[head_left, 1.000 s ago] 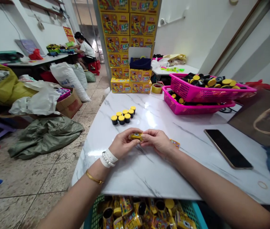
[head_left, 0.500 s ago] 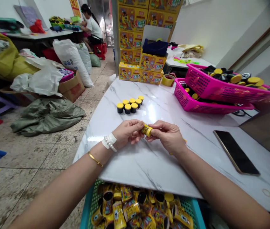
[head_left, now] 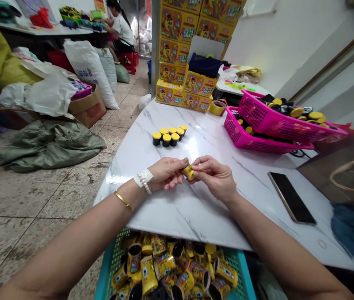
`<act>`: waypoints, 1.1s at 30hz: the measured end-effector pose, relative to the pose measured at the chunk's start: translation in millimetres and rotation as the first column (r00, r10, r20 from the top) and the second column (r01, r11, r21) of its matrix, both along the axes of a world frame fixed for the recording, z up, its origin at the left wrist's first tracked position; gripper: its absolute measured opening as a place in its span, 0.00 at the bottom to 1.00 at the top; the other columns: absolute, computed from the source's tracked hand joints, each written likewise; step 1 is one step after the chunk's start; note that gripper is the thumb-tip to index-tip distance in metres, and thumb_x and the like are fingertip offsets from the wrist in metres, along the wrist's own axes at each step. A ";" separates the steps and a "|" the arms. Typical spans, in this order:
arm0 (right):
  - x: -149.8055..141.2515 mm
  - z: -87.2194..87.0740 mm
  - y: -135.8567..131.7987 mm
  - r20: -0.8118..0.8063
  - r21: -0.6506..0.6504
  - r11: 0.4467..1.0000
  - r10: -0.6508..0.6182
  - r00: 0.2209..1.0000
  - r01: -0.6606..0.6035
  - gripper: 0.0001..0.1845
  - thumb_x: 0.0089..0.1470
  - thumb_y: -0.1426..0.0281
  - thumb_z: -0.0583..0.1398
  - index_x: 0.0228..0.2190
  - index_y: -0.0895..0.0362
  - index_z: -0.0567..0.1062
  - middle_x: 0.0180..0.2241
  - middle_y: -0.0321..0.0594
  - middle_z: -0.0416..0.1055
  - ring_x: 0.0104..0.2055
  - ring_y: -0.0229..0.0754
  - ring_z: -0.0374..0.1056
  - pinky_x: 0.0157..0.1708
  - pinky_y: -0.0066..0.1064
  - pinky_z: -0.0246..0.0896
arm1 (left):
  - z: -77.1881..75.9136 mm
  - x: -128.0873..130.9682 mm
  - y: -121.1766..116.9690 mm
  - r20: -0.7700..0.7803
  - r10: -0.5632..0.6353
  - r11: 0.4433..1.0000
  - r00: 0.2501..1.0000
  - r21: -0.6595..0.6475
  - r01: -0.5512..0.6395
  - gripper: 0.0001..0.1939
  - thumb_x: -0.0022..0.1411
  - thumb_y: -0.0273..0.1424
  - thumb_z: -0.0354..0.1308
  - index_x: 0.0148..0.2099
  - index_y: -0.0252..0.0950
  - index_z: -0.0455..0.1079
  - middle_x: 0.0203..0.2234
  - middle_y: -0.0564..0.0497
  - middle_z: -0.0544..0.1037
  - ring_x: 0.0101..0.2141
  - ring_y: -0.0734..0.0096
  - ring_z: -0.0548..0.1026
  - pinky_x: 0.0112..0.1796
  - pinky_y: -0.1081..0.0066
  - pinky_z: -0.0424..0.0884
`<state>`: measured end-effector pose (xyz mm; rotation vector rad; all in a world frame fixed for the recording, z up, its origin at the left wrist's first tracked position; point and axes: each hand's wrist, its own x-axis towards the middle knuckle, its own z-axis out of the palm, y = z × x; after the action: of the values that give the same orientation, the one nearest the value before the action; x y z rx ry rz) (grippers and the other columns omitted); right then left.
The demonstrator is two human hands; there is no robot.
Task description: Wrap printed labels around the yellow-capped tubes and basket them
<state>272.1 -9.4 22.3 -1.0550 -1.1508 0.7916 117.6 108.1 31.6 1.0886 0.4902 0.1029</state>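
Note:
Between my two hands, above the marbled white table (head_left: 145, 208), is a small yellow printed cup (head_left: 188, 171). My left hand (head_left: 168, 173) pinches one end of it between thumb and fingers. My right hand (head_left: 214, 175) grips the other end with thumb and fingertips. Past the hands stands a cluster of several small black cups with yellow lids (head_left: 166, 139). Below the table's near edge, a teal basket (head_left: 101, 271) holds many yellow printed cups (head_left: 148, 275), lying at all angles, some showing dark insides.
Two stacked pink baskets (head_left: 267, 143) of black and yellow parts stand at the right. A phone (head_left: 291, 198) lies nearer. Yellow cartons (head_left: 177, 54) are stacked at the back beside a tape roll (head_left: 217, 108). Sacks (head_left: 89, 71) line the floor at left; a person (head_left: 122, 31) sits beyond.
The view has shifted a little, bringing more of the right side into sight. Both hands still hold the yellow cup, which now points slightly more downward.

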 end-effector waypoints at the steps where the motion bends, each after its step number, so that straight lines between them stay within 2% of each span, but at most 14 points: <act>1: -2.2 2.3 0.2 -0.001 -0.004 1.000 0.004 1.000 -0.004 0.05 0.49 0.69 0.71 0.32 0.53 0.83 0.39 0.37 0.70 0.33 0.38 0.76 0.30 0.34 0.82 | 0.2 -0.9 -0.3 -0.005 -0.019 1.000 1.000 0.004 0.019 0.25 0.57 0.51 0.63 0.34 0.31 0.71 0.15 0.53 0.73 0.10 0.81 0.64 0.09 0.81 0.56; 5: -14.2 20.9 -19.4 0.086 -0.024 0.999 0.029 0.996 -0.027 0.05 0.50 0.67 0.70 0.33 0.53 0.83 0.39 0.38 0.71 0.29 0.36 0.75 0.28 0.32 0.79 | 4.1 -3.8 -0.9 -0.040 -0.066 0.997 0.997 0.045 0.067 0.31 0.55 0.57 0.61 0.36 0.30 0.72 0.17 0.49 0.75 0.11 0.77 0.66 0.10 0.79 0.58; 8: -24.7 30.7 -61.0 0.358 0.014 0.999 0.034 0.933 -0.041 0.07 0.53 0.70 0.68 0.36 0.51 0.83 0.37 0.41 0.75 0.33 0.39 0.75 0.32 0.32 0.78 | 7.6 -4.0 2.8 -0.060 0.096 0.991 0.994 0.101 -0.089 0.33 0.54 0.59 0.61 0.42 0.31 0.71 0.20 0.48 0.77 0.13 0.75 0.68 0.12 0.78 0.59; 11: -32.1 24.9 -108.1 0.566 0.078 0.989 0.061 0.822 -0.128 0.14 0.53 0.74 0.68 0.43 0.52 0.82 0.38 0.45 0.77 0.37 0.42 0.76 0.36 0.31 0.77 | 7.6 -2.0 8.1 -0.041 0.237 0.954 0.971 0.197 -0.225 0.31 0.53 0.56 0.63 0.42 0.31 0.71 0.21 0.48 0.76 0.15 0.76 0.68 0.13 0.79 0.57; 13: -31.9 16.9 -130.0 0.630 0.060 0.974 0.134 0.765 -0.220 0.18 0.53 0.74 0.67 0.48 0.55 0.80 0.43 0.50 0.77 0.35 0.41 0.76 0.36 0.29 0.76 | 6.2 0.0 9.2 -0.025 0.242 0.940 0.970 0.255 -0.228 0.29 0.53 0.53 0.66 0.40 0.31 0.71 0.20 0.49 0.75 0.15 0.78 0.67 0.13 0.79 0.56; 15: -25.0 11.1 -139.1 0.665 0.024 0.962 0.186 0.723 -0.270 0.22 0.54 0.72 0.68 0.51 0.56 0.78 0.47 0.52 0.77 0.35 0.40 0.76 0.36 0.28 0.76 | 5.1 2.0 7.7 -0.028 0.205 0.934 0.978 0.303 -0.187 0.26 0.53 0.50 0.67 0.38 0.31 0.72 0.21 0.49 0.75 0.15 0.78 0.66 0.13 0.79 0.56; 17: -10.0 8.9 -135.8 0.692 0.018 0.986 0.105 0.714 -0.163 0.22 0.55 0.72 0.67 0.52 0.52 0.78 0.46 0.48 0.78 0.37 0.40 0.77 0.39 0.30 0.76 | 4.7 3.5 5.2 -0.047 0.174 0.928 0.984 0.342 -0.148 0.23 0.53 0.48 0.68 0.36 0.32 0.71 0.21 0.49 0.75 0.15 0.79 0.66 0.13 0.79 0.57; 19: 12.2 7.2 -123.8 0.736 0.054 0.992 -0.117 0.666 0.114 0.19 0.57 0.73 0.65 0.50 0.48 0.79 0.42 0.43 0.79 0.41 0.42 0.76 0.42 0.34 0.74 | 4.4 4.1 3.4 -0.069 0.159 0.922 0.985 0.367 -0.123 0.21 0.53 0.47 0.68 0.34 0.32 0.71 0.22 0.49 0.76 0.15 0.79 0.66 0.13 0.79 0.58; 21: 36.6 2.6 -108.2 0.802 0.089 0.927 -0.283 0.526 0.364 0.17 0.57 0.72 0.65 0.48 0.48 0.80 0.41 0.44 0.77 0.42 0.46 0.74 0.43 0.40 0.73 | 3.4 4.1 2.9 -0.080 0.152 0.916 0.985 0.385 -0.110 0.20 0.54 0.46 0.68 0.34 0.33 0.71 0.22 0.49 0.76 0.15 0.78 0.66 0.14 0.78 0.59; 22: 47.6 -1.2 -100.6 0.833 0.075 0.908 -0.285 0.474 0.413 0.16 0.55 0.71 0.66 0.47 0.49 0.81 0.40 0.45 0.75 0.41 0.46 0.73 0.42 0.42 0.72 | 2.5 4.1 3.1 -0.081 0.147 0.914 0.986 0.392 -0.104 0.20 0.54 0.46 0.67 0.34 0.33 0.71 0.22 0.49 0.76 0.16 0.78 0.66 0.14 0.78 0.59; 25: 68.1 -14.2 -84.2 0.860 0.005 0.911 -0.214 0.464 0.412 0.09 0.55 0.68 0.66 0.39 0.51 0.84 0.34 0.43 0.72 0.37 0.45 0.70 0.39 0.40 0.70 | -0.7 4.3 3.6 -0.089 0.122 0.898 0.989 0.433 -0.072 0.19 0.55 0.46 0.66 0.33 0.33 0.70 0.22 0.48 0.77 0.16 0.78 0.66 0.14 0.78 0.58; 28: 68.4 -20.3 -77.8 0.853 0.007 0.918 -0.212 0.476 0.396 0.05 0.55 0.69 0.65 0.31 0.53 0.83 0.28 0.40 0.70 0.34 0.43 0.67 0.37 0.38 0.67 | -1.9 5.1 2.3 -0.097 0.115 0.878 0.989 0.475 -0.056 0.19 0.54 0.46 0.67 0.32 0.34 0.70 0.22 0.49 0.77 0.15 0.78 0.66 0.14 0.78 0.58; 30: 61.6 -17.7 -73.5 0.837 0.027 0.913 -0.243 0.491 0.407 0.05 0.55 0.69 0.65 0.29 0.53 0.82 0.27 0.39 0.69 0.33 0.42 0.67 0.35 0.36 0.66 | -1.0 5.6 0.3 -0.098 0.119 0.881 0.988 0.470 -0.060 0.18 0.55 0.45 0.66 0.32 0.34 0.70 0.22 0.49 0.77 0.15 0.78 0.66 0.14 0.78 0.58; 33: 46.0 -7.0 -58.0 0.768 0.126 0.881 -0.377 0.518 0.455 0.04 0.55 0.68 0.65 0.30 0.53 0.82 0.32 0.41 0.70 0.35 0.42 0.69 0.37 0.37 0.67 | 0.7 6.6 -3.8 -0.083 0.114 0.899 0.990 0.432 -0.067 0.17 0.55 0.43 0.66 0.34 0.34 0.71 0.24 0.48 0.77 0.17 0.78 0.67 0.15 0.78 0.59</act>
<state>318.1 -67.4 15.2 -1.7713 -1.4835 -0.0669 124.2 104.3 32.3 1.5103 0.6330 0.2450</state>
